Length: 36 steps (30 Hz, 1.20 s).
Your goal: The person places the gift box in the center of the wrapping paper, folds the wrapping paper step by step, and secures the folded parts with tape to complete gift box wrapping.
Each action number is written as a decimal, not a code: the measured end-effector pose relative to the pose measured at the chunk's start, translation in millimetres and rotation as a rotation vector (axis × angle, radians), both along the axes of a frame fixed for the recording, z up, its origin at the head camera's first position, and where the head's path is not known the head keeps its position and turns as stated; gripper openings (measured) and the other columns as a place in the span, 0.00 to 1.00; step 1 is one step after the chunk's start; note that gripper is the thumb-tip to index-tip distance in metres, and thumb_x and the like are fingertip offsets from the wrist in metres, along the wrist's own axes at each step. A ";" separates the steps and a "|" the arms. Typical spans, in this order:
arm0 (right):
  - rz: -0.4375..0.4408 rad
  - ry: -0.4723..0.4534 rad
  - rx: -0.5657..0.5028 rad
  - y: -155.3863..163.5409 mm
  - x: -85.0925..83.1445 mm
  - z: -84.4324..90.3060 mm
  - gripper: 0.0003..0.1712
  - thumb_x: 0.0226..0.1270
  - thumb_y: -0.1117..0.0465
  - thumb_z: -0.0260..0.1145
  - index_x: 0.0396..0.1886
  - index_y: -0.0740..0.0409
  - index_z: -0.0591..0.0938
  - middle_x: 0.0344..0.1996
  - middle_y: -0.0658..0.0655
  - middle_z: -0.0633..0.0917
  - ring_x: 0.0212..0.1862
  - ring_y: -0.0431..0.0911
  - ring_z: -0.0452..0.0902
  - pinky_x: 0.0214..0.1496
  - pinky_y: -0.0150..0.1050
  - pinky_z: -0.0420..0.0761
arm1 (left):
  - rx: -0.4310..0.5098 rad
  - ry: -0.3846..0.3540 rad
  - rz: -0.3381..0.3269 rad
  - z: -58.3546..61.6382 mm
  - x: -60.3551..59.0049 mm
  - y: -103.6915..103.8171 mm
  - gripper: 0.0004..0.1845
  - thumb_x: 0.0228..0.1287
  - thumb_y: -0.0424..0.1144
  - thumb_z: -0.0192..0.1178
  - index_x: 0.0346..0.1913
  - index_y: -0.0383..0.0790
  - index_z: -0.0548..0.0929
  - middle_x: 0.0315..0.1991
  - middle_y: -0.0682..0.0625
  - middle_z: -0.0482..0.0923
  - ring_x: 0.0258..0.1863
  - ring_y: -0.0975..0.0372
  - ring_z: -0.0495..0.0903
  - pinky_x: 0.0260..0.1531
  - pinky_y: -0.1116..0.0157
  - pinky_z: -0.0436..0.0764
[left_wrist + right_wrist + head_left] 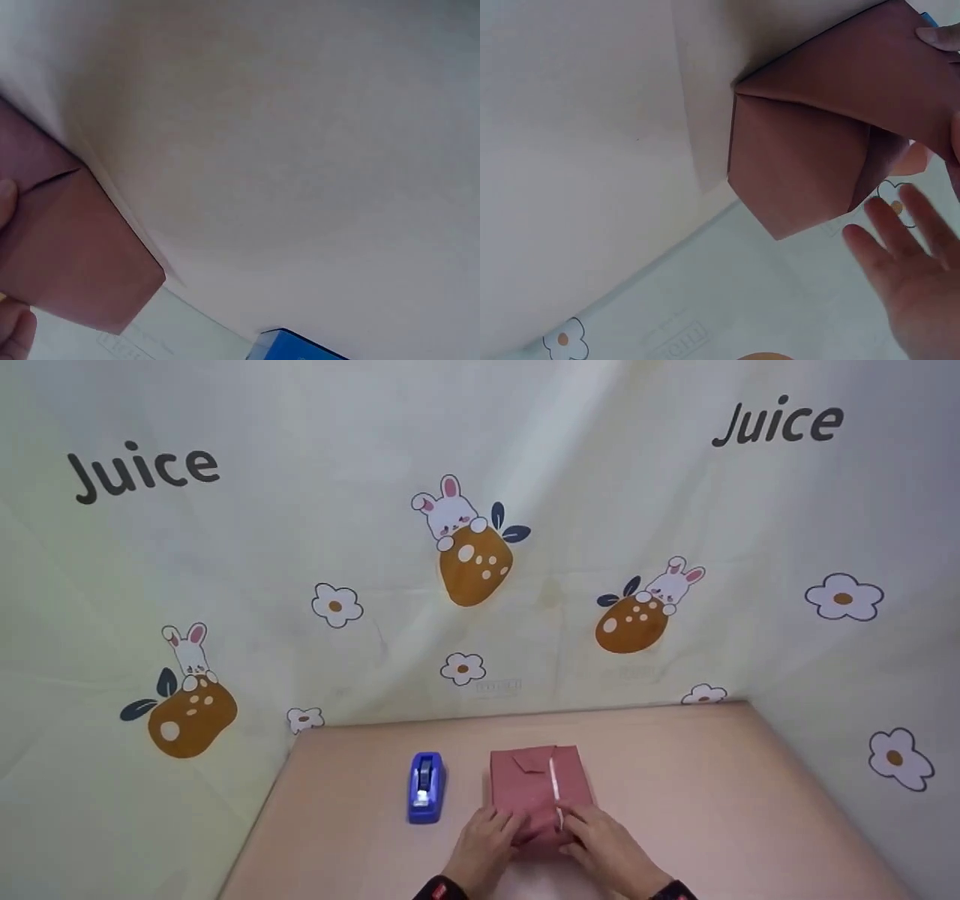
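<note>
1. Far left and behind: pale cloth backdrop (300,510) printed with rabbits, flowers and the word "Juice", hung round the far and side edges of the bench (750,810).
2. Left of centre on the bench: blue tape dispenser (426,787), standing just beside the wrapped box and apart from it; seen also as a blue corner at the bottom edge of the left wrist view (292,346).
3. Near the middle: left hand (487,844), laid on the near left part of the box, fingers (6,201) bent over the paper and pressing it down; grip not fully visible, so pinch or plain press cannot be told.
4. Centre of the bench: wrapped box (536,787) in reddish-brown paper, lying flat, with a folded triangular flap at its far end and a pale strip running along its top from far to near; near end covered by both hands.
5. Right of the box's near end: right hand (607,847), resting on the near right part of the paper; in the right wrist view its fingers (889,240) straight and spread, released, just beside the folded end of the box (802,165).
</note>
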State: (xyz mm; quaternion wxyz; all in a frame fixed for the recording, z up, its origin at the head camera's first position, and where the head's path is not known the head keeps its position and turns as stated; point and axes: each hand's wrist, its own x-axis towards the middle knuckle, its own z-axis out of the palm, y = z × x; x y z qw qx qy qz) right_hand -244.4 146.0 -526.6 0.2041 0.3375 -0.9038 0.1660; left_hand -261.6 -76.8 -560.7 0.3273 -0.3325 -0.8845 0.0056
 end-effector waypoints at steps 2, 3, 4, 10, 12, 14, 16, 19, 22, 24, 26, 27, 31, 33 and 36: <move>0.065 -0.056 0.004 1.4 -2.5 2.3 0.08 0.54 0.57 0.66 0.32 0.51 0.76 0.48 0.51 0.80 0.44 0.41 0.77 0.42 0.36 0.79 | 0.002 -0.077 -0.009 3.0 0.0 -0.5 0.23 0.43 0.48 0.69 0.45 0.51 0.75 0.32 0.58 0.71 0.32 0.66 0.68 0.36 0.69 0.73; 0.087 -0.094 0.004 2.0 -3.5 3.3 0.08 0.55 0.58 0.65 0.35 0.51 0.77 0.47 0.51 0.81 0.44 0.41 0.78 0.42 0.36 0.79 | 0.009 -0.123 -0.014 4.7 0.3 -0.8 0.22 0.44 0.48 0.69 0.45 0.53 0.75 0.33 0.58 0.70 0.32 0.66 0.67 0.36 0.68 0.72; 0.100 -0.129 0.003 2.3 -4.4 4.2 0.08 0.56 0.59 0.64 0.37 0.51 0.77 0.45 0.50 0.82 0.43 0.40 0.79 0.41 0.35 0.80 | 0.008 -0.168 -0.011 6.1 0.6 -1.2 0.22 0.45 0.49 0.68 0.46 0.54 0.75 0.34 0.58 0.69 0.33 0.66 0.67 0.37 0.68 0.72; 0.101 -0.121 -0.056 4.9 -10.6 2.1 0.08 0.58 0.58 0.62 0.38 0.47 0.78 0.30 0.44 0.85 0.31 0.36 0.81 0.29 0.28 0.77 | 0.032 -0.385 0.042 15.1 2.8 2.4 0.32 0.44 0.63 0.63 0.54 0.55 0.71 0.41 0.57 0.70 0.40 0.64 0.67 0.45 0.62 0.72; 0.111 -0.088 -0.070 7.2 -11.9 1.1 0.06 0.58 0.57 0.63 0.36 0.47 0.78 0.35 0.47 0.85 0.31 0.37 0.81 0.29 0.27 0.77 | 0.086 -0.407 0.014 17.8 1.1 6.3 0.33 0.46 0.67 0.59 0.54 0.54 0.72 0.42 0.56 0.70 0.41 0.64 0.67 0.43 0.64 0.73; 0.141 -0.097 -0.085 9.1 -11.6 1.3 0.04 0.57 0.59 0.63 0.33 0.49 0.78 0.44 0.52 0.84 0.34 0.37 0.81 0.32 0.28 0.79 | 0.171 -0.460 -0.033 21.1 -0.9 9.6 0.30 0.53 0.65 0.53 0.54 0.52 0.74 0.45 0.55 0.72 0.43 0.64 0.69 0.43 0.64 0.74; 0.180 -0.118 -0.109 10.4 -10.6 1.6 0.03 0.57 0.61 0.64 0.31 0.51 0.78 0.53 0.58 0.79 0.36 0.37 0.81 0.35 0.27 0.79 | 0.253 -0.499 -0.089 23.6 -3.1 11.9 0.25 0.60 0.60 0.49 0.53 0.50 0.76 0.46 0.55 0.74 0.45 0.64 0.71 0.44 0.64 0.75; 0.229 -0.155 -0.148 10.6 -9.1 1.5 0.05 0.55 0.66 0.64 0.28 0.52 0.78 0.59 0.63 0.73 0.38 0.37 0.81 0.36 0.26 0.79 | 0.307 -0.519 -0.121 25.5 -5.2 14.6 0.18 0.67 0.51 0.46 0.53 0.48 0.77 0.46 0.55 0.76 0.46 0.64 0.74 0.46 0.63 0.76; 0.233 -0.170 -0.160 9.7 -8.7 1.8 0.07 0.54 0.68 0.64 0.29 0.51 0.78 0.60 0.64 0.72 0.39 0.38 0.81 0.37 0.27 0.79 | 0.276 -0.505 -0.079 25.8 -6.1 17.6 0.18 0.64 0.50 0.51 0.54 0.48 0.75 0.46 0.55 0.77 0.47 0.64 0.75 0.47 0.63 0.76; 0.223 -0.172 -0.158 8.9 -9.1 2.2 0.07 0.54 0.67 0.65 0.29 0.51 0.78 0.60 0.64 0.72 0.41 0.41 0.81 0.38 0.29 0.80 | 0.256 -0.489 -0.046 25.3 -6.2 20.0 0.19 0.60 0.50 0.56 0.53 0.47 0.76 0.46 0.56 0.77 0.45 0.64 0.76 0.45 0.65 0.77; 0.210 -0.172 -0.153 8.1 -10.1 2.4 0.06 0.55 0.66 0.64 0.30 0.49 0.79 0.60 0.63 0.72 0.42 0.44 0.81 0.39 0.31 0.80 | 0.257 -0.473 -0.019 25.5 -6.0 22.2 0.18 0.56 0.49 0.60 0.49 0.47 0.79 0.43 0.56 0.78 0.42 0.65 0.76 0.42 0.66 0.77; 0.205 -0.166 -0.150 7.7 -10.8 2.5 0.06 0.55 0.64 0.65 0.31 0.49 0.80 0.59 0.62 0.73 0.43 0.45 0.81 0.39 0.31 0.80 | 0.280 -0.470 -0.012 25.8 -6.2 23.3 0.15 0.55 0.47 0.61 0.45 0.47 0.81 0.40 0.57 0.79 0.40 0.66 0.77 0.39 0.68 0.78; 0.176 -0.134 -0.152 5.7 -15.9 2.4 0.03 0.55 0.61 0.65 0.28 0.48 0.79 0.55 0.58 0.77 0.38 0.39 0.81 0.33 0.26 0.78 | 0.412 -0.485 0.013 27.3 -8.0 27.7 0.06 0.53 0.44 0.63 0.32 0.48 0.85 0.31 0.59 0.80 0.33 0.69 0.77 0.34 0.70 0.77; 0.141 -0.101 -0.158 4.5 -19.3 2.0 0.04 0.54 0.60 0.66 0.26 0.50 0.78 0.52 0.56 0.80 0.31 0.34 0.78 0.28 0.23 0.74 | 0.452 -0.491 0.025 28.5 -9.2 29.5 0.04 0.53 0.43 0.64 0.29 0.47 0.84 0.28 0.59 0.80 0.31 0.70 0.76 0.32 0.71 0.76; 0.052 -0.078 -0.169 1.9 -23.9 0.4 0.04 0.52 0.57 0.67 0.27 0.49 0.80 0.46 0.52 0.84 0.27 0.32 0.75 0.25 0.24 0.70 | 0.465 -0.509 0.045 30.0 -11.8 30.8 0.03 0.52 0.42 0.64 0.28 0.47 0.84 0.26 0.60 0.79 0.29 0.70 0.75 0.31 0.70 0.75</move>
